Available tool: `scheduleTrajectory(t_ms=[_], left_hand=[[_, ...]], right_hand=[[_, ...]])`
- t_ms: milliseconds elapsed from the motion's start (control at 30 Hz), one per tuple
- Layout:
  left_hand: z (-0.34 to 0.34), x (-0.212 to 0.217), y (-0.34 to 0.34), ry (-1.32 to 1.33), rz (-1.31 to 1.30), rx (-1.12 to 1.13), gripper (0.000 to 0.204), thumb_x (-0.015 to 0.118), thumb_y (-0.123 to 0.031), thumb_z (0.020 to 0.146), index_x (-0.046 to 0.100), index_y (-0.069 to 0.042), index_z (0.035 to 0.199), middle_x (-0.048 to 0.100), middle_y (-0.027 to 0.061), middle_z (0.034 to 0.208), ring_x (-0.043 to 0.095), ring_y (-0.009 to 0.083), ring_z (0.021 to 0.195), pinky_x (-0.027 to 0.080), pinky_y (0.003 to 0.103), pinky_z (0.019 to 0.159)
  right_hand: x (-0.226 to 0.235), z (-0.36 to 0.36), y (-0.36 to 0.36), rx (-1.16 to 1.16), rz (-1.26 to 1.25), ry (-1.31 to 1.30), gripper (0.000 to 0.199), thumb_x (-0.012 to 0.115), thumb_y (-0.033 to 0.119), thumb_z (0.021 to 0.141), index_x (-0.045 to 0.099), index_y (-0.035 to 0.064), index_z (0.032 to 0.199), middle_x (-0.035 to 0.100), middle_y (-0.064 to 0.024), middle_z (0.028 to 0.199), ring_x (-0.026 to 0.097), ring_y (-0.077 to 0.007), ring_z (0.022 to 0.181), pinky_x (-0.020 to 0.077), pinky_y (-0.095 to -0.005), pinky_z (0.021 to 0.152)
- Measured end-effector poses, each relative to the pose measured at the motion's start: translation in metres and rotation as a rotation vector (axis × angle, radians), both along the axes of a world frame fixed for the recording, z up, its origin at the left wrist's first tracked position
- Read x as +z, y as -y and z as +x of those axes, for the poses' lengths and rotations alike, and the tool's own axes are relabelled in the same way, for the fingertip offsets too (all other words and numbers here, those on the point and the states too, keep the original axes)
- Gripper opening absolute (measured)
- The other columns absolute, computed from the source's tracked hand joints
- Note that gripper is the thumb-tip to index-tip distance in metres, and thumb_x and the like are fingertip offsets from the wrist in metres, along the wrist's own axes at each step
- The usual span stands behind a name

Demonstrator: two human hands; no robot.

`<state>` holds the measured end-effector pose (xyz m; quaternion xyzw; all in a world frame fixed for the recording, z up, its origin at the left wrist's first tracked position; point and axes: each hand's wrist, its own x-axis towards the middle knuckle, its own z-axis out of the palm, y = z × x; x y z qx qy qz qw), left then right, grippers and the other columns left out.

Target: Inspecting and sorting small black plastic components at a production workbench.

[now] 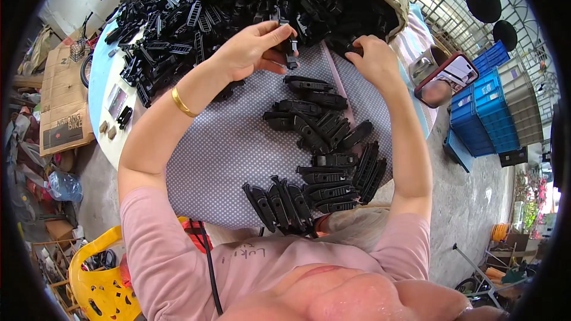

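Observation:
My left hand (253, 47) is raised over the dotted grey cloth (226, 148) and pinches a small black plastic part (290, 44) between fingers and thumb. My right hand (375, 56) reaches into the near edge of a big heap of loose black plastic parts (238, 0) and its fingers curl on a piece there. Between my arms lie rows of finished black plastic pieces (324, 154), several stacked side by side near my chest (279, 205). A gold bangle (181, 104) is on my left wrist.
A phone in a red case (446, 80) lies at the table's right edge. Blue crates (485, 110) stand on the floor to the right. A cardboard box (62, 107) and a plastic bottle (62, 185) are on the left, a yellow plastic chair (98, 279) lower left.

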<state>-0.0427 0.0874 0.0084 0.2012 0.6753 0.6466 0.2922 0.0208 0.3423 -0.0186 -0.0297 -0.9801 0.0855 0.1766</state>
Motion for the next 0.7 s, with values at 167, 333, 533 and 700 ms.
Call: scheduleTrajectory(t_ms=[167,333,533,700], left_hand=[[0.003,-0.004,0.0,0.168,0.188,-0.057,0.036,0.047,-0.034,0.094,0.054,-0.006,0.115,0.063,0.0093,0.089,0.066,0.0241,0.084,0.057,0.029,0.064],[0.008,-0.004,-0.005,0.114,0.249,-0.094,0.03,0.05,-0.021,0.094,0.052,-0.004,0.119,0.063,0.0106,0.092,0.064,0.0225,0.09,0.056,0.028,0.069],[-0.005,-0.016,0.001,0.132,0.146,-0.085,0.027,0.055,-0.021,0.092,0.059,0.0,0.109,0.064,0.0078,0.091,0.06,0.0138,0.073,0.052,0.023,0.069],[-0.003,-0.013,-0.003,0.185,0.092,-0.058,0.031,0.057,-0.026,0.091,0.062,0.001,0.106,0.064,0.0069,0.086,0.057,0.0109,0.069,0.049,0.022,0.065]], right_hand=[[0.008,0.002,0.005,-0.035,-0.047,0.062,0.032,0.068,0.024,0.074,0.059,0.0025,0.096,0.064,-0.0159,0.091,0.061,-0.0326,0.087,0.0478,-0.0393,0.076],[-0.005,0.0,0.0,0.03,-0.172,-0.162,0.033,0.069,0.015,0.073,0.06,0.0032,0.102,0.061,-0.0148,0.096,0.061,-0.0286,0.083,0.048,-0.0359,0.074],[0.028,0.014,0.046,0.443,-0.469,-0.375,0.031,0.068,0.001,0.073,0.061,0.0027,0.103,0.06,-0.0086,0.102,0.059,-0.0199,0.086,0.0469,-0.0277,0.074],[0.023,0.016,0.057,0.69,-0.281,-0.391,0.034,0.07,0.0,0.07,0.063,0.0044,0.103,0.064,-0.0072,0.099,0.058,-0.0225,0.089,0.048,-0.0309,0.077]])
